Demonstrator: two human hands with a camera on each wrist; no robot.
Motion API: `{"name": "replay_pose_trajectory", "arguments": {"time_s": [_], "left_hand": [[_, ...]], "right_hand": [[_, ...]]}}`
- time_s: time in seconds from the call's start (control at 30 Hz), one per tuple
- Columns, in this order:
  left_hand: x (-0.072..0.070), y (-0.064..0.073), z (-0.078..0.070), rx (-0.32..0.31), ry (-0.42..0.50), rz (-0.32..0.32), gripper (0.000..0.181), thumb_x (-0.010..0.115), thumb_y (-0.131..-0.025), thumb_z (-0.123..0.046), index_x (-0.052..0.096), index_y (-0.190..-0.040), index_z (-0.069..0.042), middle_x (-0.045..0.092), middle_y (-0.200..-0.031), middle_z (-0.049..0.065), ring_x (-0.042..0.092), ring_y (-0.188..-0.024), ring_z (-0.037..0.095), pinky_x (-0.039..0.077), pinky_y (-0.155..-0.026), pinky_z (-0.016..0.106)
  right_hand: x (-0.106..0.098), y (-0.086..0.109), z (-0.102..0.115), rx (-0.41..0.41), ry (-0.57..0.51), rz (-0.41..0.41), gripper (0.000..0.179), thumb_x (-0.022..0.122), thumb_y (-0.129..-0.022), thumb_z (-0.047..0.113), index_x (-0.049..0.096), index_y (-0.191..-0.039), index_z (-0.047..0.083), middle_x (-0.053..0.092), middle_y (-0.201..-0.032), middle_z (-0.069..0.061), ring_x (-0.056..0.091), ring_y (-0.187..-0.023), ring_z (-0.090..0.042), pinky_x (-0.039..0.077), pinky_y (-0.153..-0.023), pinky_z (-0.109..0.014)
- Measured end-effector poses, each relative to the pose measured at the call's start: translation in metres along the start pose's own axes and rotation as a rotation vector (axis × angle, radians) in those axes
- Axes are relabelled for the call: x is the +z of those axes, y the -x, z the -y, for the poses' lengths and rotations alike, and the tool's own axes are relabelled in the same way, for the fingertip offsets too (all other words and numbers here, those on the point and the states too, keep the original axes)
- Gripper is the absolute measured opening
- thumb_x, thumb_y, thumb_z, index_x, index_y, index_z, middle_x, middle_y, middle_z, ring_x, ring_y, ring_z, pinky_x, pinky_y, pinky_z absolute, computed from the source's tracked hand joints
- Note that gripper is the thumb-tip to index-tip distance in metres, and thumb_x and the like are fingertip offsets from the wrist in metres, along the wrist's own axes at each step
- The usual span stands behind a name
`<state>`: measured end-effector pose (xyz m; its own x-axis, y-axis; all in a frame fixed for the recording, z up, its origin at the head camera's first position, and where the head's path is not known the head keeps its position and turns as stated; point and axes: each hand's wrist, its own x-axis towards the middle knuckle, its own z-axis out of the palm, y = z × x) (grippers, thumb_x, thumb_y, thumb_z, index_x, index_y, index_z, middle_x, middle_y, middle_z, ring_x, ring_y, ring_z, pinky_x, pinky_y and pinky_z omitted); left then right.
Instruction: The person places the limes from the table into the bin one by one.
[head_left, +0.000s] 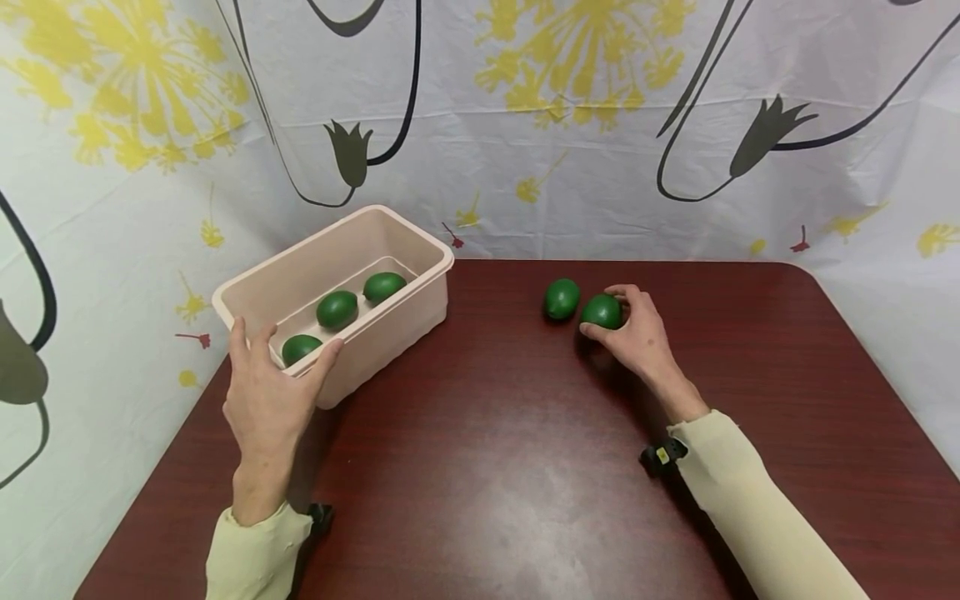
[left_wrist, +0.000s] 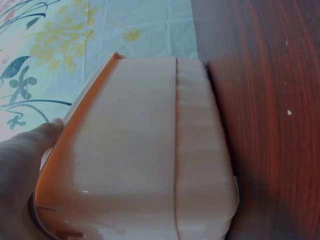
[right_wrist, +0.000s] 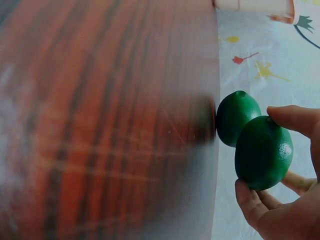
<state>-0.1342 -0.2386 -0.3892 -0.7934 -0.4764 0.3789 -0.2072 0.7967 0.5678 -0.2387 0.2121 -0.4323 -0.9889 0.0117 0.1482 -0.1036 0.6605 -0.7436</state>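
Observation:
A cream plastic bin (head_left: 390,343) stands at the left of the table with three green limes (head_left: 337,310) inside. My left hand (head_left: 268,400) grips the bin's near end, thumb and fingers spread across its rim; in the left wrist view the thumb (left_wrist: 47,134) lies over the rim. At the table's far side, my right hand (head_left: 637,333) pinches a lime (head_left: 602,312) between thumb and fingers. Another lime (head_left: 562,299) sits just left of it. The right wrist view shows the pinched lime (right_wrist: 264,155) overlapping the other lime (right_wrist: 237,116).
The dark red-brown wooden table (head_left: 480,467) reaches back to a white cloth (head_left: 570,192) printed with yellow flowers and dark stems. This cloth hangs along the back and left. A small black device (head_left: 663,456) is worn at the right wrist.

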Motion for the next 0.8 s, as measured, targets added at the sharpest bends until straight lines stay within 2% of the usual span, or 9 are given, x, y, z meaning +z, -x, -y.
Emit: {"name": "replay_pose_trajectory", "arguments": {"time_s": [0.33, 0.6, 0.8], "left_hand": [[0.0, -0.001, 0.0, 0.002, 0.002, -0.006, 0.092, 0.074, -0.079, -0.073, 0.055, -0.149, -0.016, 0.031, -0.172, 0.006, 0.061, -0.123, 0.054, 0.047, -0.085, 0.076], [0.0, -0.001, 0.001, -0.001, 0.006, 0.003, 0.092, 0.074, -0.079, -0.073, 0.054, -0.15, -0.017, 0.029, -0.173, 0.006, 0.058, -0.127, 0.055, 0.046, -0.088, 0.078], [0.0, -0.001, 0.0, 0.001, 0.003, 0.002, 0.092, 0.074, -0.079, -0.073, 0.055, -0.149, -0.017, 0.029, -0.172, 0.006, 0.058, -0.127, 0.055, 0.046, -0.088, 0.078]], "right_hand": [[0.002, 0.001, 0.005, -0.019, -0.029, -0.042, 0.07, 0.082, -0.089, 0.026, 0.047, -0.146, 0.006, 0.05, -0.143, -0.023, 0.057, -0.113, -0.038, 0.049, -0.097, -0.052], [0.005, 0.001, 0.009, -0.042, -0.038, -0.054, 0.07, 0.083, -0.089, 0.028, 0.048, -0.145, 0.006, 0.051, -0.144, -0.023, 0.054, -0.124, -0.041, 0.047, -0.1, -0.055], [0.008, 0.001, 0.012, -0.052, -0.049, -0.053, 0.07, 0.083, -0.089, 0.027, 0.048, -0.145, 0.006, 0.051, -0.142, -0.023, 0.055, -0.122, -0.04, 0.048, -0.1, -0.055]]}}
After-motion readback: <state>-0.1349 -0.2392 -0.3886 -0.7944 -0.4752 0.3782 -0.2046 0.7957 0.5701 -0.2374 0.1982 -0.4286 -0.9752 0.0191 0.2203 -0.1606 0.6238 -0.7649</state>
